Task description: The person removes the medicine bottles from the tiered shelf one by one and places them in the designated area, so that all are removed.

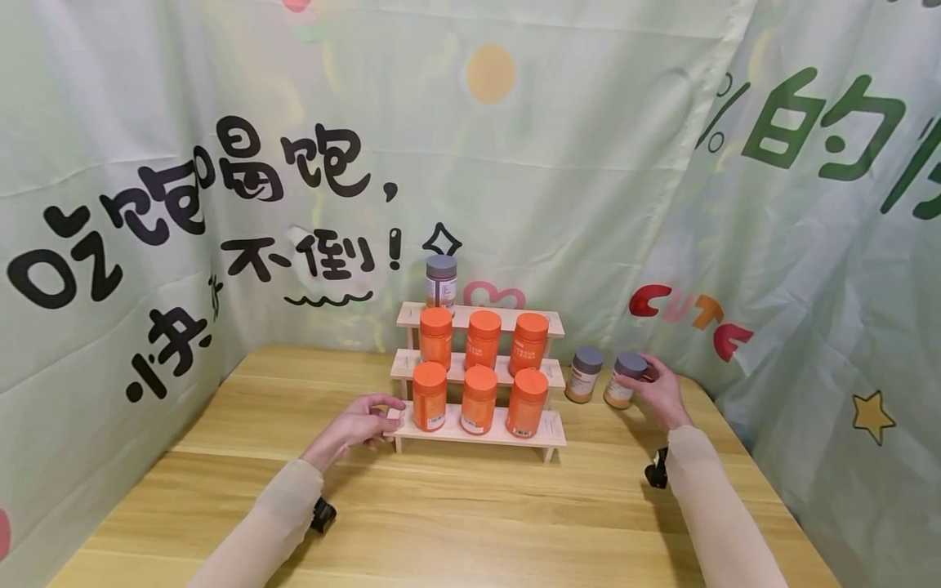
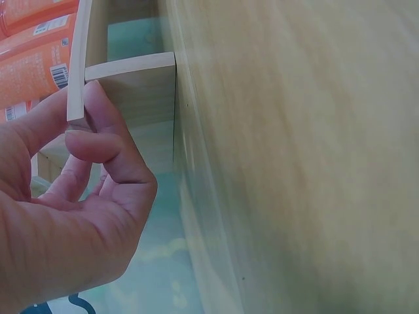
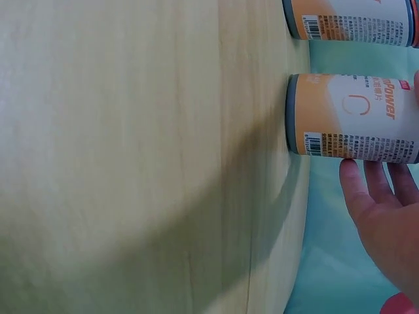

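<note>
A three-step wooden display rack stands on the table, bearing jars. My left hand pinches the left end of its lowest board between thumb and fingers, as the left wrist view shows up close. To the right of the rack, my right hand grips a grey-lidded jar with a white and orange label. This jar stands upright; fingers lie along one side of it in the right wrist view, and the thumb shows at the frame's edge. A matching grey-lidded jar stands just left of it.
Three orange jars line the lowest step and three more orange jars the middle one. On the top step, at the left, is another grey-lidded jar. Printed cloth curtains hang behind and beside the wooden table.
</note>
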A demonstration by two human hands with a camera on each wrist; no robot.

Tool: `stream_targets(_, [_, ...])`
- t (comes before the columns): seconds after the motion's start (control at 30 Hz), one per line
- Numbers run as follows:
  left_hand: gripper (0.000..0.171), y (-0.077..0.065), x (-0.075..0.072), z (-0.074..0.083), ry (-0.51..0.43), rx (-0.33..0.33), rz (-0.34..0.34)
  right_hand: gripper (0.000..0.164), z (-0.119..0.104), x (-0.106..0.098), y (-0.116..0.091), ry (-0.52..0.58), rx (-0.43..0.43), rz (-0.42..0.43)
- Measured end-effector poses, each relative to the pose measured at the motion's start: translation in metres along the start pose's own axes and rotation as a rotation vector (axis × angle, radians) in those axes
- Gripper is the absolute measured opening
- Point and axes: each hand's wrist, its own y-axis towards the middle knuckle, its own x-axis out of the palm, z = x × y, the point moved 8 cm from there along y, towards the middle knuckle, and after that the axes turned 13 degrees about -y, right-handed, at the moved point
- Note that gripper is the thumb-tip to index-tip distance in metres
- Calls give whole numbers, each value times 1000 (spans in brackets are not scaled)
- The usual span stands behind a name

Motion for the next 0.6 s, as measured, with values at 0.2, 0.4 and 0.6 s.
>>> stream_targets(0.2, [35, 0, -1, 0, -1, -1, 7, 85, -5, -4, -1, 29, -9, 1])
stream_targets(0.4, [35, -1, -2, 0, 13, 8, 10, 76, 11, -21, 14, 112, -54, 117])
stream_targets(0.6, [35, -1, 0, 0, 8, 5, 6, 58, -3, -38, 12, 162, -102, 254])
